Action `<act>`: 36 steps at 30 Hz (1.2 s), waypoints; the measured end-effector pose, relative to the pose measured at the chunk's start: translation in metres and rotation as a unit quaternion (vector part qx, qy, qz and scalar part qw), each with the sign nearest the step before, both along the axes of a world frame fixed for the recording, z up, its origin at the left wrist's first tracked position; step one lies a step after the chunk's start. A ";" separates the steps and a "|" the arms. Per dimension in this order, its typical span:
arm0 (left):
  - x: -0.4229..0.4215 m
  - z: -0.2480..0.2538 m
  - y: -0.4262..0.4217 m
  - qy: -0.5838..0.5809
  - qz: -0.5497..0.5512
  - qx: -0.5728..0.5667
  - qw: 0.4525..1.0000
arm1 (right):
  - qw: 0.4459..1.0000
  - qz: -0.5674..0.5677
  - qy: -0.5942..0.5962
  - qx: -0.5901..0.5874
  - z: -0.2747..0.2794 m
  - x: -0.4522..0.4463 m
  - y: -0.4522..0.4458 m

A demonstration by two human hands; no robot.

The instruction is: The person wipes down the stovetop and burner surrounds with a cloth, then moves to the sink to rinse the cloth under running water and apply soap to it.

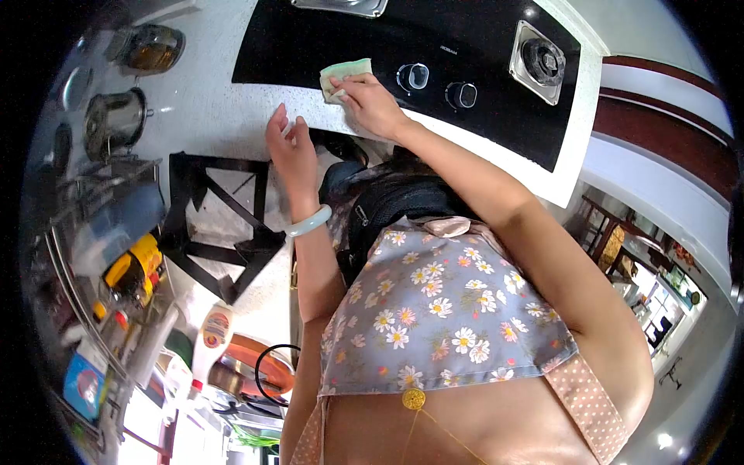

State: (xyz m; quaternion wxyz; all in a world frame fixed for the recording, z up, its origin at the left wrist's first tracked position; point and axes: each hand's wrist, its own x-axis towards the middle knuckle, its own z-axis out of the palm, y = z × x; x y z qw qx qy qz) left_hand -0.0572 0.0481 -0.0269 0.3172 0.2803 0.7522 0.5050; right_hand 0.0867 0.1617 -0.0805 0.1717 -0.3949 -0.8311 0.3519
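A pale green and cream cloth (pixel 333 84) lies pressed on the front edge of the black glass cooktop (pixel 325 39), partly over the white counter rim. My right hand (pixel 373 107) grips it, fingers closed around its near side. Just right of that hand are two round control knobs, the nearer knob (pixel 413 76) and the farther knob (pixel 463 95). My left hand (pixel 293 151), with a pale bangle (pixel 308 221) on its wrist, hovers by the counter edge. Its fingers are apart and hold nothing.
A burner (pixel 542 60) sits at the cooktop's right. Black pan supports (pixel 225 256) lie on the counter to the left. Beyond them are a metal pot (pixel 116 122), a glass jar (pixel 155 48), a wire rack (pixel 58 256) and a white bottle (pixel 211 341).
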 end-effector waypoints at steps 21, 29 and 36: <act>0.167 0.032 -0.202 -0.018 0.192 0.012 0.981 | 0.978 0.002 -0.170 0.123 0.015 0.323 0.003; 0.157 0.039 -0.284 -0.107 0.242 0.103 0.959 | 0.670 -0.145 0.406 -0.604 0.080 0.310 -0.029; 0.164 0.061 -0.452 -0.041 0.341 0.158 0.926 | 0.552 0.212 0.368 -0.718 0.140 0.118 -0.210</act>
